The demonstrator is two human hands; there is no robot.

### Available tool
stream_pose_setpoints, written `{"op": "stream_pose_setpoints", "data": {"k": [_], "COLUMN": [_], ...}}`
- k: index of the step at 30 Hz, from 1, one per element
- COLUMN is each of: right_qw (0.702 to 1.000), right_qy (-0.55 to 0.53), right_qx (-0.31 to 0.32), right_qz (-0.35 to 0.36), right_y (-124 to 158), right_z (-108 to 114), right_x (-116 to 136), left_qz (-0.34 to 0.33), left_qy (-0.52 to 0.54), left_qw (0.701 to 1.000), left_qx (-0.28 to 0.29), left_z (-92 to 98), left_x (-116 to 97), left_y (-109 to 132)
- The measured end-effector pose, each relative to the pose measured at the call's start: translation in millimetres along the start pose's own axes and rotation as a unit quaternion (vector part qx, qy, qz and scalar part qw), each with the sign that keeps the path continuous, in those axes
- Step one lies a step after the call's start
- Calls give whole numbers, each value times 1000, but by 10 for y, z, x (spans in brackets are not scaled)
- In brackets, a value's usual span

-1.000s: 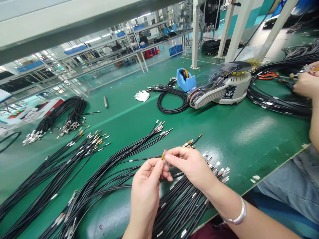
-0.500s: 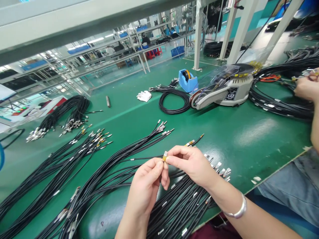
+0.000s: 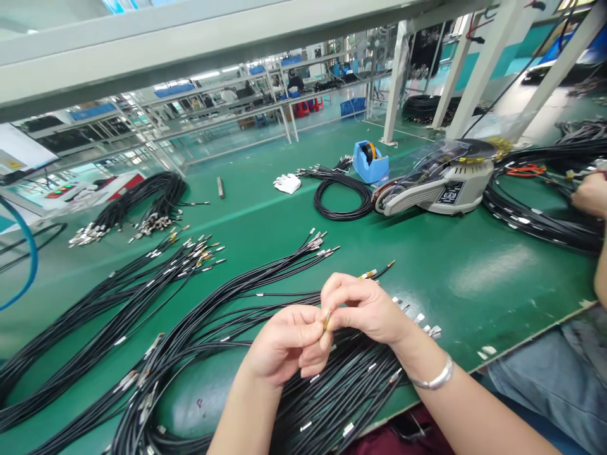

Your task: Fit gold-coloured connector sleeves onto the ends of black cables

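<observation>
My left hand [image 3: 289, 341] and my right hand [image 3: 363, 308] meet over the green table [image 3: 270, 230], fingertips pinched together. Between them is a small cable connector [image 3: 327, 320] with amber tape, mostly covered by the fingers. Each hand is closed on it. Below and behind the hands lie black cables [image 3: 341, 392] with silver connector ends and white labels. Another bundle of black cables [image 3: 222, 284] curves away to the left, its metal tips fanned out beyond my hands. One taped cable end [image 3: 368, 274] shows just past my right hand.
A grey tape machine [image 3: 446, 186], a blue tape dispenser [image 3: 370, 163], a coiled cable [image 3: 344, 197] and a white glove [image 3: 287, 183] stand farther back. More cable bundles [image 3: 156, 196] lie left. A co-worker's hand [image 3: 592, 193] is at the right by a large cable coil [image 3: 535, 227].
My fingers have closed further over the connector, which showed more plainly before. Both hands sit slightly lower and have turned a little. The camera view has tilted and shifted.
</observation>
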State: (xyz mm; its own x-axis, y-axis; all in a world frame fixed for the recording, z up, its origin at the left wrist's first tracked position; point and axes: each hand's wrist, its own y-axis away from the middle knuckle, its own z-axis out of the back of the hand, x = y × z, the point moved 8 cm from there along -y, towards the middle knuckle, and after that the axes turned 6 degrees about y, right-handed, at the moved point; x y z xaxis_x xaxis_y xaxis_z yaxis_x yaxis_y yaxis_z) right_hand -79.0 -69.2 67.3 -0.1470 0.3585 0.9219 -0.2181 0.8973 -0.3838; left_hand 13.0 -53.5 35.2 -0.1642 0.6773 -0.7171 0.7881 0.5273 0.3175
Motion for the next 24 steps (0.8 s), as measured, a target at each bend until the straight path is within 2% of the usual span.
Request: {"op": "stream_pose_setpoints", "data": {"k": [2, 4, 5, 6, 8, 11, 13, 15, 17, 24], "right_qw": [1000, 998, 996, 992, 980, 965, 962, 962, 961, 945], "right_qy": [17, 51, 71, 88, 100, 86, 78, 70, 64, 58], "right_qx": [-6, -25, -41, -62, -114, -161, -161, -155, -152, -189], "right_qz": [13, -2, -28, -61, -132, -190, -205, -216, -221, -259], "right_y": [12, 45, 74, 114, 228, 391, 450, 478, 485, 503], "right_z": [34, 115, 176, 251, 409, 531, 522, 488, 461, 499], "right_x": [18, -1, -31, -69, -134, -150, -139, -145, -166, -299], "left_qz": [-25, -97, -142, -191, -282, -392, -424, -428, -419, -375], "left_qy": [-24, -99, -157, -222, -361, -515, -565, -586, -598, -593], "left_qw": [999, 986, 966, 934, 844, 707, 653, 633, 630, 660], "left_qx": [-14, -91, -148, -205, -278, -283, -273, -269, -264, -270], "left_z": [7, 76, 117, 136, 64, -188, -284, -305, -299, -204], "left_x": [-41, -145, -211, -279, -384, -409, -376, -347, -323, -295], "left_y": [-14, -25, -10, 23, 102, 183, 201, 193, 162, 57]}}
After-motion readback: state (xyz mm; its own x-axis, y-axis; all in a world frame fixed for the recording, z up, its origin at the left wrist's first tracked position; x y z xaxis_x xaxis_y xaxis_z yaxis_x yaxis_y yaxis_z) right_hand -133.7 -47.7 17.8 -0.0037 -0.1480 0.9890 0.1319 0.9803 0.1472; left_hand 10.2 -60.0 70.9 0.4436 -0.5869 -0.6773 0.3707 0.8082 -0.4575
